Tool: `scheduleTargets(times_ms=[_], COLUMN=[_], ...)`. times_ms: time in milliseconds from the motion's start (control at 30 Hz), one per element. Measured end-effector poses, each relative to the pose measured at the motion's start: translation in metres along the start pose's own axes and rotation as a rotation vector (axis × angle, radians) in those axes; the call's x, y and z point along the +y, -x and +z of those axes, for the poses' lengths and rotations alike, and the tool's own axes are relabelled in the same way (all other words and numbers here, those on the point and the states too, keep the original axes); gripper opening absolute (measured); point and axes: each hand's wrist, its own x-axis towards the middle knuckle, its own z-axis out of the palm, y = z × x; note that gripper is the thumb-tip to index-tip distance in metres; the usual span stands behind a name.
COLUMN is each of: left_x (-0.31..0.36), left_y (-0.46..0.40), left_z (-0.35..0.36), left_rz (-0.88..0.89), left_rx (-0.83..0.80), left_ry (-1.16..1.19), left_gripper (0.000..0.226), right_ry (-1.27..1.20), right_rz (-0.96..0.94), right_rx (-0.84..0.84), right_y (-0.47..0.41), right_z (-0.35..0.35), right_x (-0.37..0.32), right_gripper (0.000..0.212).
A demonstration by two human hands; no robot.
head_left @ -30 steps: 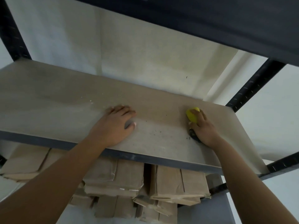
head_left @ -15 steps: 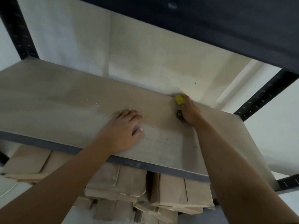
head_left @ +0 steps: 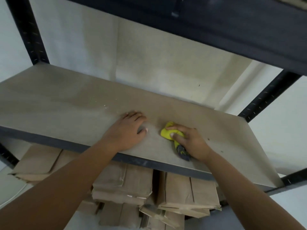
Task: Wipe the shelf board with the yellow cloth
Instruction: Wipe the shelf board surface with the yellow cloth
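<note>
Head view: paper bags (head_left: pixel 186 195) under shelf board (head_left: pixel 66 103)

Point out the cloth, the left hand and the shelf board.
cloth (head_left: pixel 167 132), head view, bunched yellow front end
left hand (head_left: pixel 127 131), head view, back of the hand
shelf board (head_left: pixel 58 103), head view, bare top surface, left part
</note>
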Motion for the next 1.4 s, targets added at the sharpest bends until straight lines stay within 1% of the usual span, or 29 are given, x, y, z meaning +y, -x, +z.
scheduleTargets(times_ms=[33,100,200,267,367,433,633,700,767,833,900,1000,1067,1233,1333,1400], left_x=[0.0,0.001,0.001,0.001,0.0,0.0,0.003,0.004,0.004,0.001,-0.005,-0.02,-0.034,-0.064,-0.062,-0.061], left_y=[0.0,-0.001,-0.002,-0.002,-0.003,-0.003,-0.003,-0.004,-0.002,0.001,0.007,0.019,0.027,0.044,0.044,0.041], left_z=[0.0,0.0,0.001,0.001,0.0,-0.001,-0.001,-0.003,-0.005,-0.007,-0.01,-0.016,-0.022,-0.037,-0.035,-0.032], left_rz=[0.002,0.0,0.003,0.012,0.012,0.014,0.006,-0.003,-0.004,0.033,0.088,0.133,0.141,0.121,0.131,0.134], left_rx=[-0.008,-0.017,-0.01,-0.005,0.004,-0.001,-0.007,-0.023,-0.049,-0.084,-0.123,-0.184,-0.208,-0.226,-0.196,-0.182], left_ry=[0.001,-0.011,-0.037,-0.039,-0.033,-0.028,-0.02,0.001,0.018,0.009,-0.006,-0.007,-0.016,-0.1,-0.131,-0.134], left_gripper=[0.048,0.048,0.049,0.048,0.047,0.047,0.045,0.045,0.046,0.046,0.048,0.051,0.052,0.055,0.053,0.053], right_ry=[-0.01,0.002,0.109,0.248,0.345,0.336,0.334,0.265,0.189,0.207,0.245,0.203,0.209,0.411,0.572,0.593], right_rz=[0.01,0.037,0.166,0.279,0.337,0.303,0.025,-0.002,0.007,0.048,0.12,0.249,0.319,0.442,0.438,0.398], right_rx=[0.008,0.091,0.228,0.246,0.244,0.206,0.065,0.008,0.002,0.046,0.128,0.27,0.317,0.435,0.496,0.563], right_y=[0.007,0.009,-0.018,-0.044,-0.065,-0.058,-0.001,0.009,0.009,0.004,0.002,0.008,0.013,0.038,0.05,0.052], right_z=[-0.007,-0.024,-0.042,-0.04,-0.024,-0.013,0.031,0.029,0.019,0.006,-0.011,-0.033,-0.036,-0.009,0.021,0.048], right_x=[0.004,0.012,0.029,0.035,0.024,0.01,-0.038,-0.042,-0.04,-0.031,-0.016,0.005,0.012,0.005,-0.015,-0.038], right_gripper=[0.025,0.027,0.025,0.032,0.036,0.036,0.035,0.032,0.03,0.03,0.031,0.031,0.033,0.035,0.035,0.031])
